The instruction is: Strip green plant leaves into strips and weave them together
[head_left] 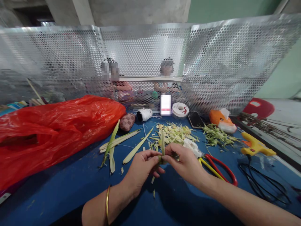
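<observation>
A narrow pale-green leaf strip (pixel 162 140) stands upright between my two hands. My left hand (pixel 144 164), below a gold bangle, pinches its lower end between thumb and fingers. From the other side my right hand (pixel 182 158) pinches the same strip, and the fingertips nearly meet. The folded part at the fingertips is mostly hidden. Left of my hands lie a long pale leaf (pixel 137 147) and several more leaves (pixel 117 140). Beyond the hands is a heap of cut leaf pieces (pixel 172 133). Scissors with red and yellow handles (pixel 222 169) lie beside my right forearm.
A red plastic bag (pixel 63 122) covers the left side. Behind are a checked pouch (pixel 127 121), white thread (pixel 144 115), a ribbon spool (pixel 180 110), a phone (pixel 196 120) and a tissue pack (pixel 222 121). A yellow glue gun (pixel 256 146) with black cord lies right. Perforated silver sheeting (pixel 145 44) hangs behind; people sit beyond.
</observation>
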Tool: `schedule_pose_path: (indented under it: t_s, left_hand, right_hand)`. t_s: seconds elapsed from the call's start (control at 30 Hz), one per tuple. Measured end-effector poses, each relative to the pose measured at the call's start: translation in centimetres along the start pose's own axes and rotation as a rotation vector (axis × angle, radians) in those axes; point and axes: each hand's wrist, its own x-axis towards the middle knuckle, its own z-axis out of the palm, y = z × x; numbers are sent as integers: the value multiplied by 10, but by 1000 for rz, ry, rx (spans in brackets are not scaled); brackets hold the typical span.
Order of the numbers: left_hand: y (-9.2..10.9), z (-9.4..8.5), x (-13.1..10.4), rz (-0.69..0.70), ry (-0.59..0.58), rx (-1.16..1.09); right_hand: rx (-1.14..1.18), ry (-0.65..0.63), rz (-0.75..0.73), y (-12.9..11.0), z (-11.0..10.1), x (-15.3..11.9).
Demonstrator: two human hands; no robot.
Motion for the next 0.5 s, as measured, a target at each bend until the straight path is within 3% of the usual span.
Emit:
schedule_pose_path:
  t_s: [0.13,0.33,0.5]
  left_hand:
    - [-1,-1,1,-29,-12,-21]
    - [0,-1,1,-56,-75,-122]
    - [-1,3,2,-24,4,-34]
  right_hand:
    - [46,-42,62,-1,1,0]
    - [82,-8,143,2,2,0]
    - [106,0,200,2,7,0]
